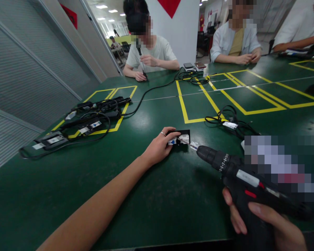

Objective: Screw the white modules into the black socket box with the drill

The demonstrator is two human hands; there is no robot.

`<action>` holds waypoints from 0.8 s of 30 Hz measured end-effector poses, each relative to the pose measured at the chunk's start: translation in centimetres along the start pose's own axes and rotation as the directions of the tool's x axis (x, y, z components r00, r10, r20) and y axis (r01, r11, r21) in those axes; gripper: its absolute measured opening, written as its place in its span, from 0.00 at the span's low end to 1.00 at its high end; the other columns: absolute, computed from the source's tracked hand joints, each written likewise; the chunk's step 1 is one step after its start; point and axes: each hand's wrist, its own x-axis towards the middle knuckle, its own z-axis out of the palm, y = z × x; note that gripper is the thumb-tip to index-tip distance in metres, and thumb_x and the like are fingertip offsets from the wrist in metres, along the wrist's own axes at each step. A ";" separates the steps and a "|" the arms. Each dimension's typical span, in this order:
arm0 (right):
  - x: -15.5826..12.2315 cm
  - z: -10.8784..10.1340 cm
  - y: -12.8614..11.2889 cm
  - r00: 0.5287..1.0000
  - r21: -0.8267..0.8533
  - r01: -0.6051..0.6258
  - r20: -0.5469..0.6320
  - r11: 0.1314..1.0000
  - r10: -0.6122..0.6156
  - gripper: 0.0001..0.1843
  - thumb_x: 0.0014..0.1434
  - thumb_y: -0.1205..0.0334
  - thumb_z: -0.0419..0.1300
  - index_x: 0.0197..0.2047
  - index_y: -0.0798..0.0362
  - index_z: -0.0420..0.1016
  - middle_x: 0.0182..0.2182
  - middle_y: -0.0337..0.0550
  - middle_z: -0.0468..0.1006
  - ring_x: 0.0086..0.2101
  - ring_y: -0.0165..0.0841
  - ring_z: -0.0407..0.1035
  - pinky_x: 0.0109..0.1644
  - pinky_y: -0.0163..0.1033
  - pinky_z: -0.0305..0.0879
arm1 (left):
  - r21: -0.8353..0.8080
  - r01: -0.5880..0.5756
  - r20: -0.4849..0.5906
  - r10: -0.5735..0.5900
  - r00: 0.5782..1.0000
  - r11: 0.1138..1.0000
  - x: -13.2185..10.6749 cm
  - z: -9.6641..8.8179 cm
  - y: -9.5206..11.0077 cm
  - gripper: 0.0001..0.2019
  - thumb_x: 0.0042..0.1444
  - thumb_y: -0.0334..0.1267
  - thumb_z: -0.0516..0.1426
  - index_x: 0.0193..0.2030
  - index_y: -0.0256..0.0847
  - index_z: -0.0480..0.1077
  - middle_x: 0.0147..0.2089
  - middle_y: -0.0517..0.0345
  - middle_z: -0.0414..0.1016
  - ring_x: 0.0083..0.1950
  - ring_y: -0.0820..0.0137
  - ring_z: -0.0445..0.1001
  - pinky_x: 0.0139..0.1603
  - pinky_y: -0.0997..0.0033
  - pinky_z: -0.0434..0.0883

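Note:
My left hand point(160, 147) reaches across the green table point(151, 195) and grips a small black power adapter point(183, 134) with a white label, holding it down flat. My right hand point(261, 223) is wrapped around the handle of a black cordless screwdriver point(232, 167). The tool lies nearly level and its bit tip touches the right end of the adapter. A ring shows on one finger of my left hand.
Several black adapters with cables point(91, 122) lie in a yellow-taped box at the left. Another corded adapter point(230, 124) sits right of centre. Three people sit at the far side; one holds a screwdriver point(141, 61). Two phones point(193, 65) lie near them.

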 end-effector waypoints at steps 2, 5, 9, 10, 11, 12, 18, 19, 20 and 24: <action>0.0 0.0 0.0 1.000 -0.002 0.008 0.001 1.000 -0.008 0.15 0.59 0.58 0.51 0.42 0.55 0.75 0.22 0.44 0.77 0.22 0.36 0.67 0.29 0.40 0.62 | 0.003 -0.001 -0.001 0.001 1.000 1.000 0.0 0.0 0.0 0.28 0.52 0.21 0.51 0.59 0.47 0.60 0.62 0.53 0.55 0.61 0.62 0.62 0.63 0.53 0.65; 0.1 0.1 0.0 1.000 -0.001 0.004 0.004 1.000 -0.004 0.15 0.60 0.58 0.51 0.41 0.55 0.75 0.21 0.44 0.77 0.22 0.35 0.67 0.29 0.40 0.61 | 0.008 0.001 0.006 -0.001 1.000 1.000 0.0 -0.1 0.1 0.27 0.53 0.22 0.51 0.59 0.47 0.60 0.62 0.53 0.55 0.61 0.62 0.62 0.63 0.52 0.65; 0.1 -0.1 0.2 1.000 -0.011 0.007 -0.004 1.000 -0.007 0.16 0.60 0.58 0.50 0.41 0.56 0.75 0.21 0.45 0.77 0.22 0.36 0.68 0.29 0.41 0.61 | 0.015 0.006 0.003 -0.006 1.000 1.000 0.0 -0.1 0.1 0.27 0.53 0.22 0.51 0.59 0.47 0.60 0.62 0.53 0.55 0.61 0.62 0.62 0.63 0.53 0.64; 0.1 -0.1 0.2 1.000 -0.017 0.009 -0.002 1.000 -0.009 0.16 0.60 0.58 0.50 0.41 0.56 0.75 0.20 0.45 0.77 0.22 0.36 0.68 0.29 0.41 0.61 | 0.016 0.004 0.001 -0.004 1.000 1.000 0.0 -0.1 0.0 0.27 0.53 0.22 0.51 0.59 0.47 0.60 0.62 0.53 0.55 0.61 0.62 0.62 0.63 0.52 0.65; 0.0 -0.2 0.3 1.000 -0.021 0.009 0.002 1.000 -0.009 0.16 0.60 0.58 0.50 0.41 0.56 0.75 0.20 0.45 0.77 0.22 0.36 0.68 0.29 0.41 0.61 | 0.015 0.001 -0.001 -0.001 1.000 1.000 0.0 0.0 0.0 0.27 0.53 0.22 0.51 0.59 0.47 0.60 0.62 0.53 0.55 0.60 0.62 0.62 0.62 0.52 0.65; 0.0 -0.3 0.3 1.000 -0.024 0.005 0.005 1.000 -0.005 0.16 0.60 0.58 0.50 0.42 0.56 0.75 0.20 0.45 0.77 0.22 0.36 0.68 0.29 0.41 0.61 | 0.013 -0.003 -0.004 0.003 1.000 1.000 0.0 0.0 0.0 0.27 0.53 0.22 0.51 0.59 0.47 0.60 0.62 0.53 0.55 0.60 0.62 0.62 0.62 0.51 0.65; -0.1 -0.3 0.2 1.000 -0.037 -0.009 -0.003 0.999 0.009 0.16 0.60 0.57 0.50 0.42 0.55 0.75 0.19 0.44 0.76 0.22 0.37 0.68 0.30 0.42 0.61 | 0.011 -0.007 -0.003 0.008 1.000 1.000 0.0 -0.1 0.0 0.27 0.53 0.22 0.51 0.59 0.47 0.60 0.62 0.53 0.55 0.60 0.62 0.62 0.62 0.52 0.66; -0.1 -0.2 0.2 1.000 -0.036 -0.004 -0.011 0.999 0.004 0.16 0.60 0.57 0.50 0.42 0.56 0.75 0.19 0.44 0.77 0.22 0.37 0.68 0.30 0.41 0.61 | 0.013 -0.006 -0.002 0.006 1.000 1.000 0.0 -0.1 0.1 0.27 0.53 0.22 0.51 0.59 0.47 0.60 0.62 0.53 0.55 0.60 0.62 0.62 0.62 0.52 0.65; -0.1 -0.1 0.1 1.000 -0.034 0.003 -0.018 0.999 -0.004 0.16 0.60 0.57 0.50 0.42 0.56 0.75 0.20 0.45 0.77 0.22 0.36 0.68 0.29 0.41 0.61 | 0.015 -0.004 -0.001 0.004 1.000 1.000 -0.1 -0.1 0.1 0.27 0.53 0.22 0.51 0.59 0.47 0.60 0.62 0.53 0.55 0.60 0.62 0.62 0.62 0.52 0.65; 0.0 0.0 0.1 1.000 -0.017 0.016 -0.025 1.000 -0.016 0.15 0.59 0.59 0.51 0.40 0.55 0.76 0.21 0.45 0.78 0.21 0.35 0.68 0.29 0.40 0.61 | 0.011 -0.009 -0.003 0.009 1.000 1.000 -0.1 -0.1 0.0 0.27 0.54 0.23 0.51 0.59 0.47 0.60 0.62 0.52 0.55 0.60 0.61 0.63 0.62 0.51 0.66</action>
